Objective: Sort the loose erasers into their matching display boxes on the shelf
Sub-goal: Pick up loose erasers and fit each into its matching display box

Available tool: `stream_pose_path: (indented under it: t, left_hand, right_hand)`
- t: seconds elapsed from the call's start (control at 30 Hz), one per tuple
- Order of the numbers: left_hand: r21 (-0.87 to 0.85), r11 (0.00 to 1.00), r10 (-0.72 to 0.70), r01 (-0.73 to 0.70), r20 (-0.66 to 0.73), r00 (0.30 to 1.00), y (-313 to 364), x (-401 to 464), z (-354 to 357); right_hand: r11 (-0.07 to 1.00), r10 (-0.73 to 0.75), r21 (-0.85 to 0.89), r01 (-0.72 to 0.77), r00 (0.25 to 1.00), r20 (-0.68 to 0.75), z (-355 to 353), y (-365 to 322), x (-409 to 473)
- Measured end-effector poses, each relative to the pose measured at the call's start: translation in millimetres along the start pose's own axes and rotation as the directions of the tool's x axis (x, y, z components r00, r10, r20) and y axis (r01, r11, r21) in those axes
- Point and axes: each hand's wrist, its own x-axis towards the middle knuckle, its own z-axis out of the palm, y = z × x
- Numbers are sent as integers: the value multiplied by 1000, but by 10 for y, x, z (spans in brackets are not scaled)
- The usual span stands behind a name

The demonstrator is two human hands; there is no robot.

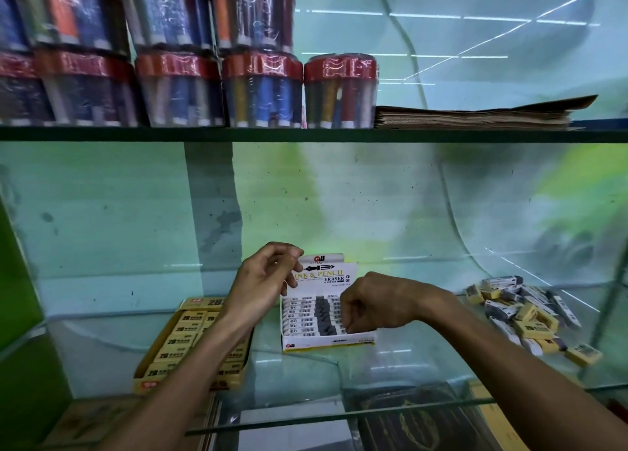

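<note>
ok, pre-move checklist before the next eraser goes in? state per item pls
1. Ink & pencil eraser box upright, open, on the glass shelf: ok.
2. Right hand inside that box, fingers curled down; whether it holds an eraser: cannot tell.
3. Left hand at the box's lid flap, loosely curled, holding nothing seen: ok.
4. Yellow 2B box open, partly under the left forearm: ok.
5. Loose eraser pile still mixed, yellow and white-grey: not ok.

white cardboard display box with yellow lettering and grey-and-white erasers, yellow cardboard box of yellow 2b erasers, mixed yellow, white and grey loose pile, red-lidded clear tubs
</note>
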Motion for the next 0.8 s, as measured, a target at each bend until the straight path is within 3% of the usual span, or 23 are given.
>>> stream_pose_path:
  t: [0.2, 0.33, 0.47, 0.63, 0.8]
  left_hand:
    - [-14, 1000, 25, -25, 16, 1000, 12, 4, 96]
    - [-21, 999, 41, -40, 67, 997, 13, 8, 269]
    - [-21, 998, 69, -67, 147, 987, 9, 19, 573]
    - [-18, 996, 90, -88, 276, 957, 24, 46, 1060]
    - [52, 995, 61, -86, 368, 928, 43, 68, 1585]
  right_hand:
    - [995, 3, 100, 1, 999, -38, -11, 46, -68]
    - [983, 22, 184, 24, 969, -245, -35, 191, -315]
    - [972, 115, 234, -13, 895, -430, 48, 431, -654]
    - [952, 279, 258, -165, 811, -514, 124, 830, -1100]
    - [870, 491, 298, -391, 652, -578, 102, 1285, -1404]
